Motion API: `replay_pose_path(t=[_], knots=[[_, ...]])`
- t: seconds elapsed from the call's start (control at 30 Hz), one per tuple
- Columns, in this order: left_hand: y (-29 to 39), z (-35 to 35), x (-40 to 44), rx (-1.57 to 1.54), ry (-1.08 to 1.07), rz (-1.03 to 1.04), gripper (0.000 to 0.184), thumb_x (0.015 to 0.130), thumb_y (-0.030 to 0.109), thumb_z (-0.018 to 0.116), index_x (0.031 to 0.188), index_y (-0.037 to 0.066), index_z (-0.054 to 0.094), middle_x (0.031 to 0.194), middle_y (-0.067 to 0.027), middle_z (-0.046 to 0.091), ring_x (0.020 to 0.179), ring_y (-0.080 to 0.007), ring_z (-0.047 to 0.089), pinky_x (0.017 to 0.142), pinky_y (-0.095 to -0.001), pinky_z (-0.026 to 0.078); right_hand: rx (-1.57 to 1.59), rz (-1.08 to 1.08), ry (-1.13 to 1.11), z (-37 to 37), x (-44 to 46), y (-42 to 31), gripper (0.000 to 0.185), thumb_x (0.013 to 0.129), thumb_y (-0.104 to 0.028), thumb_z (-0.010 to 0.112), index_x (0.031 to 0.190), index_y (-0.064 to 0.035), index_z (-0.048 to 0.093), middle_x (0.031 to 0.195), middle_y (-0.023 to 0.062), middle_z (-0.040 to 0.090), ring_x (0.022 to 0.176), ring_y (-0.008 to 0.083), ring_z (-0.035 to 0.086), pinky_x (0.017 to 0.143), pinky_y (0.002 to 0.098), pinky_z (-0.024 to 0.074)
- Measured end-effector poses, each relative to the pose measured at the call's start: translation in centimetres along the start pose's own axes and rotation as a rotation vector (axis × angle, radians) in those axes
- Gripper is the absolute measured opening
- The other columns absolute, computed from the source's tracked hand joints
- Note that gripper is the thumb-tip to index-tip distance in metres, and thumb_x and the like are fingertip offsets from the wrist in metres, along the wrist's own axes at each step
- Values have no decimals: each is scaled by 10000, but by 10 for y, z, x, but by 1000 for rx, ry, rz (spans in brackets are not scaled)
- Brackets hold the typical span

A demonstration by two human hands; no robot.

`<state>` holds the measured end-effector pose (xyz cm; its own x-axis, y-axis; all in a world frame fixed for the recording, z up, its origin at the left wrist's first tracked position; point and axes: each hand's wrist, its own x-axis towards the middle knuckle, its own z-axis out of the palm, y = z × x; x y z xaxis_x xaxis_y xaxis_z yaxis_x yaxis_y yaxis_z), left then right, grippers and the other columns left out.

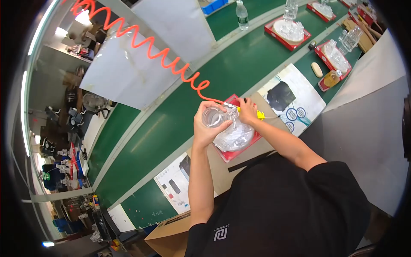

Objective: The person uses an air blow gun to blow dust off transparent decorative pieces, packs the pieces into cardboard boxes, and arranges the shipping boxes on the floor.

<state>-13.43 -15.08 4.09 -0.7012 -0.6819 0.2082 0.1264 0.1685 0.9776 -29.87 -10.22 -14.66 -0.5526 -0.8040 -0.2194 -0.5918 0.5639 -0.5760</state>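
Note:
Wrapped round a clear glass vessel (212,117) with a round open mouth, my left hand (208,124) has its thumb across the near side. My right hand (247,111) is closed on a yellow and black tool (260,115) with a thin metal nozzle pointing right. An orange coiled hose (160,53) runs from the upper left down to the tool. Under both hands lies a red tray (227,155) with a clear plastic-wrapped item (235,138) in it. My right fingertips are partly hidden.
Green conveyor table (150,132) crosses the view. Printed cardboard sheets (295,100) flank the tray. Beyond it are red trays (287,34) with wrapped glassware, a water bottle (242,16), an amber bottle (329,80) and a cream oval object (317,69). A cardboard box (169,237) stands below left.

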Motion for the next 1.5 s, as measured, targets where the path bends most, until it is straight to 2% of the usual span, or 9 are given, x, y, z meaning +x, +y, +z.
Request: replay_pose_path(t=[0.2, 0.33, 0.43, 0.57, 0.87, 1.07, 1.17, 1.23, 1.5], knots=[[-4, 14, -5, 12, 315, 127, 587, 656, -17, 827, 1117, 40, 467, 1024, -99, 608, 993, -185, 622, 888, -315, 503, 544, -225, -221, -165, 11, -43, 558, 882, -439, 667, 1282, -90, 493, 1043, 155, 579, 896, 224, 607, 763, 348, 505], [-11, 22, 6, 81, 331, 219, 546, 687, -29, 805, 1114, 37, 470, 1003, -92, 611, 977, -185, 636, 874, -307, 513, 1217, -654, -531, -295, -53, -122, 445, 991, -437, 500, 1184, -40, 556, 977, 90, 608, 630, 93, 546, 577, 234, 457], [-13, 25, 17, 132, 241, 213, 502, 703, -29, 794, 1097, 37, 490, 996, -82, 617, 967, -177, 644, 849, -305, 524, 1424, -881, -507, -320, -82, -162, 428, 980, -424, 534, 1128, -26, 589, 922, 64, 606, 621, 85, 539, 560, 225, 443], [-15, 26, 25, 178, 237, 270, 463, 721, -16, 781, 1112, 40, 539, 1048, -87, 612, 971, -174, 640, 846, -297, 527, 1098, -1039, -95, -325, -103, -183, 519, 1006, -452, 444, 1160, 34, 543, 949, 112, 589, 600, 81, 519, 575, 234, 446], [-13, 25, 14, 565, 293, 460, 661, 658, 27, 813, 1255, 42, 530, 1242, -141, 557, 1126, -302, 574, 941, -379, 476, 1264, -926, -237, -314, -117, -176, 389, 993, -376, 507, 1093, -7, 576, 876, 69, 582, 600, 72, 513, 548, 217, 414], [-66, 2, -55, 463, 375, 117, 854, 712, 61, 790, 1431, 22, 330, 1376, -191, 447, 1288, -326, 452, 1073, -388, 371, 1194, -701, -257, -238, -110, -102, 356, 1005, -336, 482, 1103, 4, 519, 926, 82, 561, 641, 93, 523, 568, 233, 423], [-125, 2, -97, 555, 435, -179, 720, 831, 154, 721, 1421, -2, 338, 1382, -209, 432, 1298, -308, 439, 1052, -382, 379, 1325, -567, -215, -172, -115, -73, 224, 995, -208, 511, 1086, -6, 542, 901, 59, 568, 631, 78, 510, 564, 226, 412], [-166, 6, -109, 239, 420, -262, 650, 899, 206, 653, 1415, -25, 332, 1392, -208, 422, 1293, -298, 442, 1031, -374, 387, 1389, -526, -179, -133, -117, -60, 145, 985, -120, 510, 1064, -8, 557, 901, 56, 574, 648, 67, 503, 575, 225, 405], [-183, 12, -117, 32, 398, -258, 615, 976, 251, 565, 1439, -45, 288, 1419, -213, 398, 1286, -291, 446, 1018, -356, 393, 1118, -687, 151, -137, -114, -52, 101, 948, -88, 558, 977, 8, 571, 873, 40, 527, 680, 71, 471, 591, 230, 360]])
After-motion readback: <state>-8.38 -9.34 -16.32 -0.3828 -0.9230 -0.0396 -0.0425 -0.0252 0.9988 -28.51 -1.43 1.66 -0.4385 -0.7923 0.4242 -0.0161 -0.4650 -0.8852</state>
